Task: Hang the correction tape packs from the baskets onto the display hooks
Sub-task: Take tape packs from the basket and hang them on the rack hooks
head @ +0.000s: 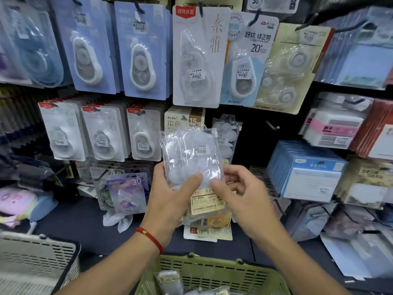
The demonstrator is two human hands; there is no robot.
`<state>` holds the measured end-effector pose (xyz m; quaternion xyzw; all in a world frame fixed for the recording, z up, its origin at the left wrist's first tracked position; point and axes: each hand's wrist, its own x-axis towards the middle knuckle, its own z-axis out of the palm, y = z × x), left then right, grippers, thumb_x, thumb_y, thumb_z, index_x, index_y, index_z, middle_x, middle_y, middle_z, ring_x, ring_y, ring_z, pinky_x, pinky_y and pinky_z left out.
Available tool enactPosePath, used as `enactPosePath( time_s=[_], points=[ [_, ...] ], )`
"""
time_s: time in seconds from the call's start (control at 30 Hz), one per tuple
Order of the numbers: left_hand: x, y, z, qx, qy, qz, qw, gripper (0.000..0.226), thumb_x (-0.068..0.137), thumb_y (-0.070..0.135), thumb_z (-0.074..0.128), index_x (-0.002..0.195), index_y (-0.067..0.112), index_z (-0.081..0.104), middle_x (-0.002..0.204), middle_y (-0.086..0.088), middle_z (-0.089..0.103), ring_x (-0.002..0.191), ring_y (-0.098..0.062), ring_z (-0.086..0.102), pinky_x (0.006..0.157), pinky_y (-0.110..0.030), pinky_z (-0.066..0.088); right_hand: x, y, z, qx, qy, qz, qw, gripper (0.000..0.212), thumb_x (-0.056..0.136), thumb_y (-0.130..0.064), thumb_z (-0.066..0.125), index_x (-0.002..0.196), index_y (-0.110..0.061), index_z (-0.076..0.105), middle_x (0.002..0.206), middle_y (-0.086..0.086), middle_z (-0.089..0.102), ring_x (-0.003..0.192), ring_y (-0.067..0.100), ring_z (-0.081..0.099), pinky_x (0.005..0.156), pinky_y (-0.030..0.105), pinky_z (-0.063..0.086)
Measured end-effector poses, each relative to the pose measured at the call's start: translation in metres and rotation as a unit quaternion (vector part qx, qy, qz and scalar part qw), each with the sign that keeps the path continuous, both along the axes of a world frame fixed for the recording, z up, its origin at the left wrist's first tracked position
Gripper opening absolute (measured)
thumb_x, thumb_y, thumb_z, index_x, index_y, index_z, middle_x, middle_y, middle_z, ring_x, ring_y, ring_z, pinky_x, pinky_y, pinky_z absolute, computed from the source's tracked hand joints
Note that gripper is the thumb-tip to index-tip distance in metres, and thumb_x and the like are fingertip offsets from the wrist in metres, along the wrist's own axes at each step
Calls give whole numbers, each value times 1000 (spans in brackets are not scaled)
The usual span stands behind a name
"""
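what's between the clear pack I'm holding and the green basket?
In the head view: tan-labelled packs lie on the dark shelf between the clear pack and the green basket.

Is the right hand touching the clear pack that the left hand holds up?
Touching. In the head view, the right hand has its thumb tip pressed on the lower right edge of the clear pack, which the left hand grips.
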<state>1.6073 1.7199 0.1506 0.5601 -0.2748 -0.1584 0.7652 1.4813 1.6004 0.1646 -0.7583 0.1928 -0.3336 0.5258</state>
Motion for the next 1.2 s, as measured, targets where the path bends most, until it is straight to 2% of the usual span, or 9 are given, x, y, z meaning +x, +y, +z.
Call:
enactPosePath(
  time_s=[0.13, 0.27, 0.37, 0.4, 0.5, 0.63, 0.8, 1.0, 1.2],
  points=[
    [4, 1, -2, -4, 4, -14, 1000, 77, 65, 39, 93, 130, 28, 54, 114, 8, 78, 101, -15, 78, 74, -24, 63, 2, -3, 1, 33, -9, -5, 999, 22, 89, -30, 83, 110, -28, 75, 101, -2, 78, 94, 24, 75, 83, 38, 64],
    [12, 4, -2, 17, -2, -8, 1000, 91, 54, 62, 96, 129, 33, 54, 118, 8, 78, 107, -17, 77, 90, -39, 64, -1, -8, -1, 73, -3, 23, 997, 20, 97, -26, 76, 114, -22, 68, 103, -3, 80, 93, 15, 78, 73, 26, 62],
    [19, 5, -4, 22, 7, -10, 1000, 86, 56, 58, 96, 128, 34, 55, 120, 5, 77, 109, -21, 76, 97, -52, 60, -2, -11, 0, 107, -34, -15, 994, 21, 95, -32, 69, 111, -23, 60, 93, -4, 81, 79, 10, 77, 60, 22, 57],
    [20, 5, -4, 24, 8, -4, 1000, 82, 58, 56, 94, 128, 35, 56, 120, 4, 77, 109, -21, 76, 97, -53, 60, -3, -13, 1, 111, -42, -41, 992, 24, 89, -36, 66, 109, -24, 58, 86, -5, 79, 74, 10, 74, 58, 28, 56],
    [20, 5, -5, 27, 0, 23, 999, 81, 58, 58, 92, 127, 36, 56, 117, 7, 77, 107, -17, 76, 95, -48, 61, -2, -19, 3, 101, -46, -87, 990, 22, 92, -36, 65, 109, -26, 54, 86, 4, 77, 78, 20, 69, 77, 55, 58],
    [19, 5, -3, 24, 5, 29, 999, 75, 64, 55, 94, 126, 37, 55, 113, 12, 78, 104, -12, 77, 87, -38, 61, -1, -23, 2, 75, -28, -90, 993, 13, 104, -33, 62, 113, -31, 53, 101, 17, 76, 92, 37, 72, 90, 65, 55],
    [19, 6, -3, 21, -3, 33, 999, 77, 62, 60, 92, 126, 39, 54, 113, 17, 77, 103, -7, 76, 83, -27, 59, 1, -21, 3, 84, -34, -89, 992, 13, 102, -43, 59, 112, -39, 53, 107, 18, 74, 101, 42, 69, 89, 65, 56],
    [21, 6, -5, 18, 1, 39, 999, 80, 59, 60, 90, 127, 37, 54, 114, 13, 78, 103, -11, 77, 89, -40, 60, 4, -16, 8, 105, -65, -124, 985, 35, 85, -49, 61, 114, -31, 55, 104, 16, 76, 98, 41, 72, 88, 68, 56],
    [22, 6, -5, 23, -5, 48, 999, 79, 59, 61, 90, 126, 38, 55, 114, 14, 77, 104, -9, 76, 92, -40, 59, 2, -20, 6, 92, -68, -146, 983, 16, 100, -35, 63, 113, -30, 57, 104, 11, 77, 97, 36, 73, 89, 65, 57]
  ],
)
